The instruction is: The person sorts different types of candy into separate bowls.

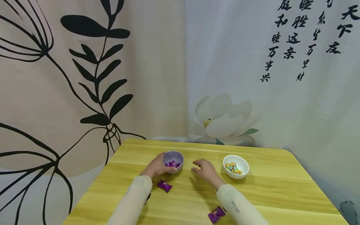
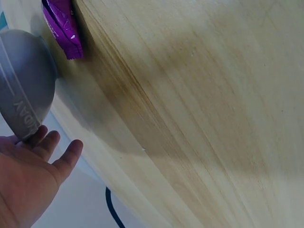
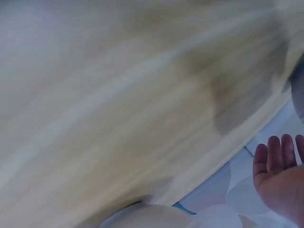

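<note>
My left hand (image 1: 158, 165) grips a small purple bowl (image 1: 180, 153) by its left side, thumb along the near side. Several purple-wrapped candies (image 1: 172, 164) lie in that bowl. The left wrist view shows pale lettering on the bowl's (image 2: 28, 76) outer wall, with the left hand's fingers (image 2: 47, 142) against its lower part. Between the two bowls, my right hand (image 1: 206, 170) hovers over the table with loosely bent fingers and nothing in them. In the right wrist view the right hand (image 3: 280, 183) likewise appears with no object in it.
A white bowl (image 1: 245, 163) holding yellow and orange wrapped sweets stands right of the right hand. One purple-wrapped candy (image 1: 164, 186) lies on the wooden table (image 1: 182, 203) in front of the purple bowl, another candy (image 1: 216, 214) beside the right sleeve. A printed curtain (image 1: 157, 78) hangs behind.
</note>
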A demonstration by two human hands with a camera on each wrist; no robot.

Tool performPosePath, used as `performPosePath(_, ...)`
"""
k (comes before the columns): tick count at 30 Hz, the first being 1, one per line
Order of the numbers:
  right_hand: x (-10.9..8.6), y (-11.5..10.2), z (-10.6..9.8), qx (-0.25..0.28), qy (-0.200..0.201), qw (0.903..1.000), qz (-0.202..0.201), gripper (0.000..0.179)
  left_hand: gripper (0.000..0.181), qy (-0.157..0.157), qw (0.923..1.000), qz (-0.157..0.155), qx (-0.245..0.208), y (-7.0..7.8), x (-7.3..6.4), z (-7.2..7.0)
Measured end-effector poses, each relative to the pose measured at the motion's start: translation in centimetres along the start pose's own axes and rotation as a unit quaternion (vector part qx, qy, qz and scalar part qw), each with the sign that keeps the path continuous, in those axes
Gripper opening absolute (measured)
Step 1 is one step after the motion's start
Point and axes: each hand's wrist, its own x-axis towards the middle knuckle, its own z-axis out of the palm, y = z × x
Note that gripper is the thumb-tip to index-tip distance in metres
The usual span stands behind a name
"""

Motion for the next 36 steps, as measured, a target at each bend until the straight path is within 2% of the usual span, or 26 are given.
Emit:
performPosePath(3, -1.2, 0.9, -0.5, 0.016, -0.01, 0.9998, -0.009, 0.033, 0.104, 0.0, 1.0, 0.002, 0.002, 0.0, 0.0, 0.0)
performPosePath(9, -3.6, 2.3, -2.2, 0.044, -0.037, 0.9983, -0.001, 0.033, 0.104, -0.001, 1.0, 0.0, -0.005, 0.2, -0.3, -0.1)
performPosePath(12, -4.8, 2.8, -3.0, 0.04, -0.053, 0.9978, 0.0, 0.033, 0.105, -0.001, 1.0, 0.0, -0.007, 0.2, -0.4, -0.2)
performPosePath(16, -6.3, 3.4, -4.0, 0.036, -0.078, 0.996, -0.026, 0.035, 0.105, -0.001, 0.9999, -0.002, -0.011, 0.1, -0.4, -0.1)
performPosePath(19, -7.5, 3.7, -4.7, 0.052, -0.101, 0.9926, -0.042, 0.036, 0.105, -0.001, 0.9999, -0.001, -0.012, 0.0, -0.3, 0.1)
performPosePath(25, -9.9, 4.2, -5.9, 0.076, -0.145, 0.9852, -0.05, 0.037, 0.105, -0.005, 0.9998, -0.004, -0.021, 0.1, -0.3, 0.2)
performPosePath(31, -12.1, 5.2, -6.3, 0.053, -0.191, 0.9754, -0.097, 0.041, 0.107, -0.005, 0.9997, -0.012, -0.021, -0.1, -0.2, 0.2)
performPosePath(36, -13.7, 5.3, -6.1, 0.019, -0.198, 0.9699, -0.141, 0.044, 0.111, -0.005, 0.9996, -0.023, -0.014, -0.4, -0.1, 0.1)
